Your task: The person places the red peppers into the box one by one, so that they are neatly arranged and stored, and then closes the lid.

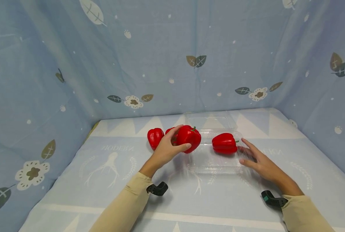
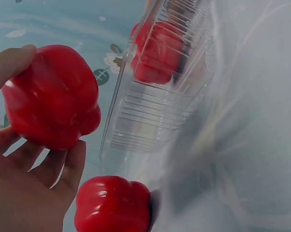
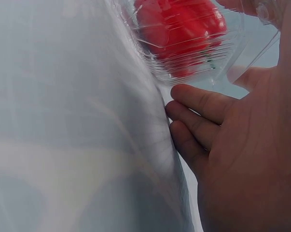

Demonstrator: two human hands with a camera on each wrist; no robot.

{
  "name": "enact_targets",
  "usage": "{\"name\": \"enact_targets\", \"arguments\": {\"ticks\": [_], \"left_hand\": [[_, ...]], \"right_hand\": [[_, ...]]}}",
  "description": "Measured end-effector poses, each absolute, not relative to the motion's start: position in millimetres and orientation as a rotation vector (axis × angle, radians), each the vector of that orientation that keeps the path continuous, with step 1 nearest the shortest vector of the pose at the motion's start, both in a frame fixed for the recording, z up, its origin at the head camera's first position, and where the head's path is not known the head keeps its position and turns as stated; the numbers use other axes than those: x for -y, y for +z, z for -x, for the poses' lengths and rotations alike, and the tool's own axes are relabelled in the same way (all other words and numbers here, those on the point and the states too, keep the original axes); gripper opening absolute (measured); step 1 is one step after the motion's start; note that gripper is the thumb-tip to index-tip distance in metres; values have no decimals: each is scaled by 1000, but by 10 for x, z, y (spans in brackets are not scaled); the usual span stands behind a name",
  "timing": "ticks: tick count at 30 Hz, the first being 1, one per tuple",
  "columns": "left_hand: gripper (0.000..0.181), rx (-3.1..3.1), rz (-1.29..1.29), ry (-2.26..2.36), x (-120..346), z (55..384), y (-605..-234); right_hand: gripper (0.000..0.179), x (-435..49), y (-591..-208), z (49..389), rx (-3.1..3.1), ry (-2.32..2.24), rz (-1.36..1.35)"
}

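My left hand point(image 1: 164, 150) grips a red bell pepper point(image 1: 189, 139), thumb on the near side and fingers round the far side. It is held up at the left side of a clear plastic clamshell box point(image 1: 201, 160). Inside that box, toward its right, another red bell pepper point(image 1: 224, 143) lies on its side, its green stem pointing right. My right hand point(image 1: 260, 165) is at the box's right wall with fingers extended and spread. In the right wrist view the fingertips point(image 3: 181, 92) are right by the box's lower edge.
A red bell pepper point(image 1: 155, 138) rests on the table left of the box; one more point(image 1: 169, 130) is mostly hidden behind my left hand. The box's clear lid point(image 1: 210, 121) lies folded back at the far side. Patterned blue cloth point(image 1: 172, 64) hangs around the table's back and sides.
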State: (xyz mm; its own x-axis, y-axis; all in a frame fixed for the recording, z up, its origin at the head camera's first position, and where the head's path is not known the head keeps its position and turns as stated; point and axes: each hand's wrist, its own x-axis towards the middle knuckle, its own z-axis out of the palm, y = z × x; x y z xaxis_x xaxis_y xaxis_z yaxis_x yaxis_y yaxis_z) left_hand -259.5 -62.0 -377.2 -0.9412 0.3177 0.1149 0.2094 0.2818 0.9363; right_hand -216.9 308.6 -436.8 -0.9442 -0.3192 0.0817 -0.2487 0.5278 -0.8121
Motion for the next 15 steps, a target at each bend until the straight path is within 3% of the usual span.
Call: {"name": "enact_targets", "arguments": {"ticks": [15], "left_hand": [[80, -2481, -604, 1640, 487, 2684, -3706]], "right_hand": [[86, -3077, -4366, 2156, -2692, -1385, 472]]}}
